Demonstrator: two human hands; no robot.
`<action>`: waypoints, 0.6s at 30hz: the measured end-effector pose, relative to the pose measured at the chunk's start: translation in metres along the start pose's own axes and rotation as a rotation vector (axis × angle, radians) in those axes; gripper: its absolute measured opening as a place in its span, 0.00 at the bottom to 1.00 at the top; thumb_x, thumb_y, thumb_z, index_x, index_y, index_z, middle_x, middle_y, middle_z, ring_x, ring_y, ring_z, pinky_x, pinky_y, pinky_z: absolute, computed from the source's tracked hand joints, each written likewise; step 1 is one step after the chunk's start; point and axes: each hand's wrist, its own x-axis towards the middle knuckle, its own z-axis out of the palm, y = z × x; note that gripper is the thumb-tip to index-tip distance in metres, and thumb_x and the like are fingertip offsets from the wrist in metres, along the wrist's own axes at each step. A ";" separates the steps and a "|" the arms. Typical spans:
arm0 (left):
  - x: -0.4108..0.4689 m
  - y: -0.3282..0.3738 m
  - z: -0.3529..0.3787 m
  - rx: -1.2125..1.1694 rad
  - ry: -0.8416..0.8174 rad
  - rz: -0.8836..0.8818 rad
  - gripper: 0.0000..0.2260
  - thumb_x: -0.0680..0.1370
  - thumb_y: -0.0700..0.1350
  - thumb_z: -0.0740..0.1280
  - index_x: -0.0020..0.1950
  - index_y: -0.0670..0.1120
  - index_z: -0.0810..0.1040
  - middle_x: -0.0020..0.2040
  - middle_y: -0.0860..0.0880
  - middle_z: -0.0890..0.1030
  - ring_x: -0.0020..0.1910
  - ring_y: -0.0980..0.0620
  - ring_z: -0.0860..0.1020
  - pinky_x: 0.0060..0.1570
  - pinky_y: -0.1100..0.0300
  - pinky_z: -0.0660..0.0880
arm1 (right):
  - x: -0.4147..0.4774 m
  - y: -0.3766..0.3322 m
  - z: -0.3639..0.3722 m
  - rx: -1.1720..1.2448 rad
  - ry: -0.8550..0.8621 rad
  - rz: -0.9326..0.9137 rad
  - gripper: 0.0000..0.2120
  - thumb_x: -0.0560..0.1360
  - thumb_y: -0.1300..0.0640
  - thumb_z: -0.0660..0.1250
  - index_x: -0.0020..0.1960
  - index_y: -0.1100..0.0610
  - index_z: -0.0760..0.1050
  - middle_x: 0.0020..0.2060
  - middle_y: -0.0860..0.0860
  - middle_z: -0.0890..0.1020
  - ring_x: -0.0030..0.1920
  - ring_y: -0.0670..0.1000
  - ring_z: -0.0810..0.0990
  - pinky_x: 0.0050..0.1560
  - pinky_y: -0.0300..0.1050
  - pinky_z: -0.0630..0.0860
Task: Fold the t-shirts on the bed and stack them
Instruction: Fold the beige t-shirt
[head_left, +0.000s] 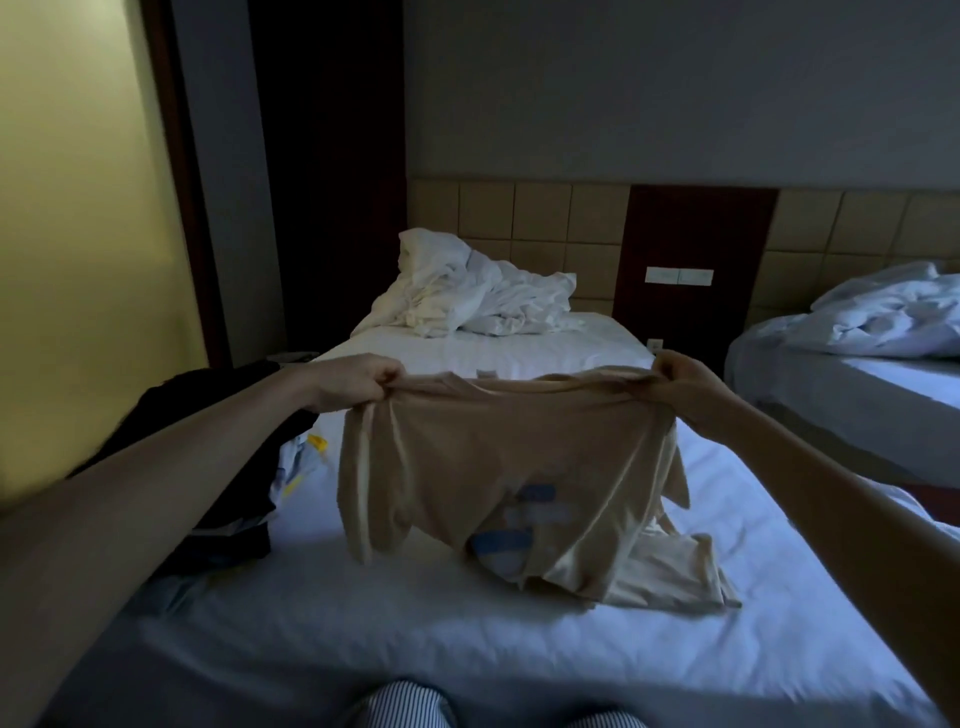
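beige jersey, thin and limp by the look of it: the t-shirt (498, 467) hangs in mid-air over the middle of the bed (363, 649), stretched between two hands at its shoulders, with its lower hem and one side trailing onto the sheet to the right. a pale blue print shows on its lower half. it sags in the middle and drapes in soft folds, so i judge it light, floppy and in no way fragile. it will not hold a shape unless laid flat, and it will likely slide little on the cotton sheet.

the left hand (358, 382) has its fingers curled tight round a bunch of cloth at one shoulder seam. the right hand (685, 379) pinches the other shoulder the same way. those shoulder points seem the sensible hold, since they keep the body square. for the folds, the side seams and the hem would be the next places to take.

beside the shirt, to the left, lies a heap of dark clothes (218, 467) with a bit of pale and yellow cloth poking out. at the head of the bed sits a crumpled white duvet (467, 296). a second bed (857, 405) stands well apart on the right. striped trousers (400, 701) show at the bottom edge.
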 end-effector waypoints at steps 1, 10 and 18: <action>0.003 0.000 0.007 -0.045 -0.051 -0.022 0.12 0.76 0.30 0.59 0.48 0.45 0.75 0.47 0.47 0.76 0.47 0.49 0.76 0.44 0.60 0.72 | 0.002 -0.002 0.005 0.001 0.001 -0.015 0.19 0.70 0.70 0.70 0.33 0.55 0.62 0.30 0.50 0.65 0.32 0.46 0.63 0.30 0.35 0.62; 0.026 0.002 0.044 -0.525 0.330 -0.047 0.04 0.77 0.43 0.68 0.43 0.48 0.82 0.38 0.51 0.82 0.41 0.54 0.78 0.36 0.67 0.74 | -0.003 0.000 0.012 0.014 0.062 0.056 0.12 0.73 0.55 0.70 0.43 0.66 0.81 0.35 0.55 0.78 0.42 0.51 0.75 0.45 0.46 0.70; 0.029 0.007 0.039 -0.750 0.474 -0.054 0.06 0.79 0.44 0.65 0.42 0.50 0.78 0.39 0.51 0.78 0.38 0.52 0.74 0.38 0.59 0.68 | -0.007 0.002 0.009 0.100 0.091 0.065 0.07 0.76 0.57 0.66 0.40 0.51 0.78 0.38 0.50 0.79 0.45 0.51 0.76 0.44 0.43 0.74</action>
